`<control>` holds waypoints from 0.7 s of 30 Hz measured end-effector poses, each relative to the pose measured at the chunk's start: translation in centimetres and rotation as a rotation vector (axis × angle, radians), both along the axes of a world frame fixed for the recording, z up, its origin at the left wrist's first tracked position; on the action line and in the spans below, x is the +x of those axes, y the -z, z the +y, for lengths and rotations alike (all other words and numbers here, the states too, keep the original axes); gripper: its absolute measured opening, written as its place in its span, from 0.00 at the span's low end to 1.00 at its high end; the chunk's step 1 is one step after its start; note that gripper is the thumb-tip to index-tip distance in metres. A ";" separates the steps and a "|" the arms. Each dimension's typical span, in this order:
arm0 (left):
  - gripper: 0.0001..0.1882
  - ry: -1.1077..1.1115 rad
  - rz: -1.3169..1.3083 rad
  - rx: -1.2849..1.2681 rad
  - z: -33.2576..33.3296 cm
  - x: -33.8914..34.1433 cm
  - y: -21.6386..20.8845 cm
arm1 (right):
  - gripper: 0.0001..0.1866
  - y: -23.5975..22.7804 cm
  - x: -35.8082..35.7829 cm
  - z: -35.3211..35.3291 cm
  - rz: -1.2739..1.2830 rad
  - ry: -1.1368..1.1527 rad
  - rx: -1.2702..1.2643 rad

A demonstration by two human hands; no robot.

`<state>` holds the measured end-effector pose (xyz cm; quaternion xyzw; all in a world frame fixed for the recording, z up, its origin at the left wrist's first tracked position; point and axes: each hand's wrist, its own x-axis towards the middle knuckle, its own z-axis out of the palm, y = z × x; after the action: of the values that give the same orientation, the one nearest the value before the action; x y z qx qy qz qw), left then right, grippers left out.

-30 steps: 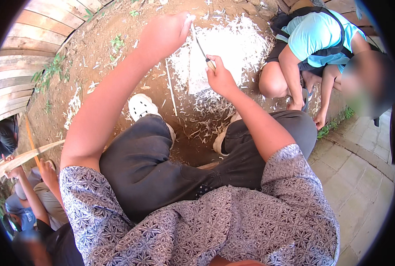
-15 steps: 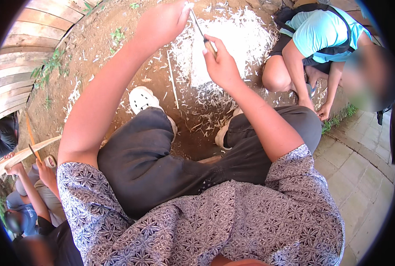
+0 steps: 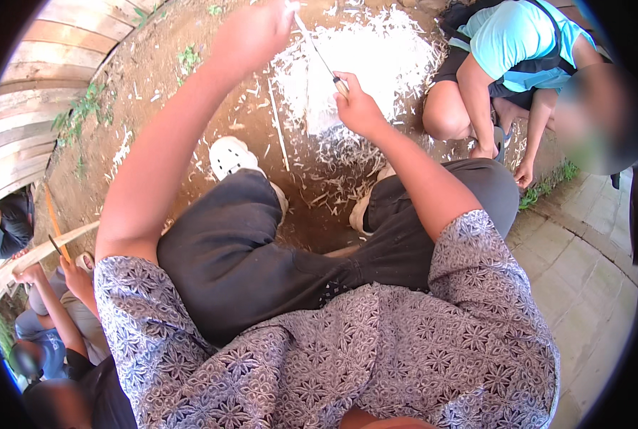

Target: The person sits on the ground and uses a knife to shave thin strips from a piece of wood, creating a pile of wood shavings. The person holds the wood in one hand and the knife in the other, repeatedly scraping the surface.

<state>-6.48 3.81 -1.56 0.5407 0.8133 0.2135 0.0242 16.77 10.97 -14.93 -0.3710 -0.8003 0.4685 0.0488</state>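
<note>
While stringy shavings (image 3: 342, 152) spread below, the right hand (image 3: 362, 111) holds a slim knife (image 3: 323, 61).

Bare brown earthen ground (image 3: 140, 68) carries everything here. Between twelve and one o'clock lies a broad, bright heap of thin white curled shavings (image 3: 387, 68) (the glare hides its middle). At eleven o'clock, just beside it, a thin, straight, pale stick (image 3: 279, 125) lies on the soil. Loose white shavings (image 3: 122, 148) are scattered near ten o'clock.
</note>
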 end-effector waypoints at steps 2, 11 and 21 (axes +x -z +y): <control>0.20 0.010 0.031 -0.049 -0.9 -0.5 -0.3 | 0.24 -3.1 -1.6 -0.3 -0.041 -0.017 0.007; 0.20 -0.053 0.028 -0.016 -0.8 -0.9 0.1 | 0.24 -3.1 -1.8 -0.4 -0.134 -0.012 -0.152; 0.19 -0.014 0.043 -0.014 -1.3 -1.4 -0.8 | 0.29 -4.9 -1.2 -0.2 0.128 0.074 -1.150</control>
<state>-7.89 2.55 -0.73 0.5392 0.8189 0.1963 0.0088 15.55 10.72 -10.07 -0.3367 -0.3990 0.8475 -0.0958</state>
